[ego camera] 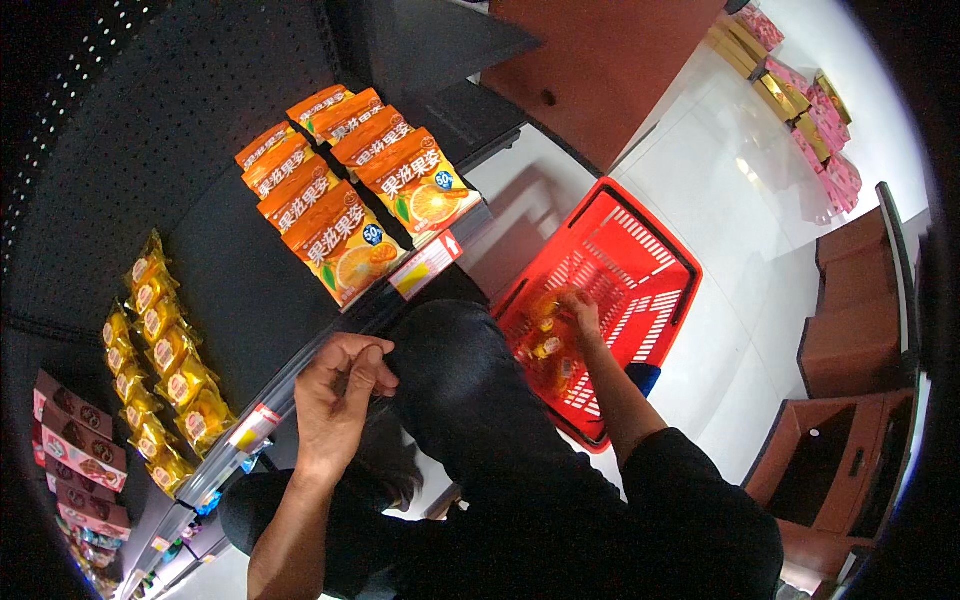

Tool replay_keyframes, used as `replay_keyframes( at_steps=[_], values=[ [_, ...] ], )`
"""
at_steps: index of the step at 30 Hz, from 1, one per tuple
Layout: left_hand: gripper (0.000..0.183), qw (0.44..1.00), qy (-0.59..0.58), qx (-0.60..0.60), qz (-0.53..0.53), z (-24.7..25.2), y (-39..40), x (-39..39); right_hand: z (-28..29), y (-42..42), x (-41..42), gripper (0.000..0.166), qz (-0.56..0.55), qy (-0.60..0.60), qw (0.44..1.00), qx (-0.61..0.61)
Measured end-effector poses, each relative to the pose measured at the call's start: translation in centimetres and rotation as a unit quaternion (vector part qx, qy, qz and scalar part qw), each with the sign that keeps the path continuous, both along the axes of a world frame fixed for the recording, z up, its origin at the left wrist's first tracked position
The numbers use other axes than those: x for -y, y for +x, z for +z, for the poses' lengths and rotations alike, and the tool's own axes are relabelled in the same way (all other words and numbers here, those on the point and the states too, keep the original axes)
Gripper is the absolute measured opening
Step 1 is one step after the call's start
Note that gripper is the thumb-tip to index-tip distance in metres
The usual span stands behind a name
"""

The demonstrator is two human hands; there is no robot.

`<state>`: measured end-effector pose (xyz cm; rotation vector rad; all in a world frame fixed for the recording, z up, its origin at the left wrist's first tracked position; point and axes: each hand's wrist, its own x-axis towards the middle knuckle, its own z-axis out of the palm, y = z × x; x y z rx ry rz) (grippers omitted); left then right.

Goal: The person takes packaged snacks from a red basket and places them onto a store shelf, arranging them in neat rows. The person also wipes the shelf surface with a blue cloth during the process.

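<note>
My left hand (337,390) is raised beside the front edge of a black store shelf, its fingers curled with nothing visible in them. My right hand (581,311) reaches into a red plastic shopping basket (675,300) on the floor and touches or holds a clear-wrapped yellow-orange packet (551,300), blurred. Several similar packets (547,346) lie in the basket below that hand. On the shelf stand two rows of orange snack pouches (352,251) with a fruit picture. Further left are two rows of yellow wrapped packets (199,420).
Clear price-tag rail (300,375) runs along the shelf edge. Pink and brown boxes (82,450) stand at far left. A reddish-brown panel (592,67) rises beyond the basket. Brown cabinets (817,457) are at right, pink and gold packages (810,112) at top right. My knee is between shelf and basket.
</note>
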<state>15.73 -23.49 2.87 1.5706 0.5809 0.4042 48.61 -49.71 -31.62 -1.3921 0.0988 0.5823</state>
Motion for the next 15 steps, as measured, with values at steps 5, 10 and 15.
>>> replay_keyframes(
  at_steps=[5, 10, 15],
  values=[
    [0.015, 1.000, 0.016, 0.012, -0.015, 0.6, 0.5, 1.2, 8.5, -0.9, 4.1, 0.052, 0.067, 0.208, 0.976, -0.025],
    [0.020, 0.984, 0.172, 0.056, -0.009, 1.4, -0.2, 3.1, 23.7, -3.9, -1.1, 0.054, 0.135, 0.225, 0.965, -0.010],
    [0.064, 0.930, 0.347, 0.098, -0.067, 4.7, 0.8, 2.6, 34.8, -8.1, -7.4, 0.052, 0.207, 0.280, 0.934, 0.082]
  ],
)
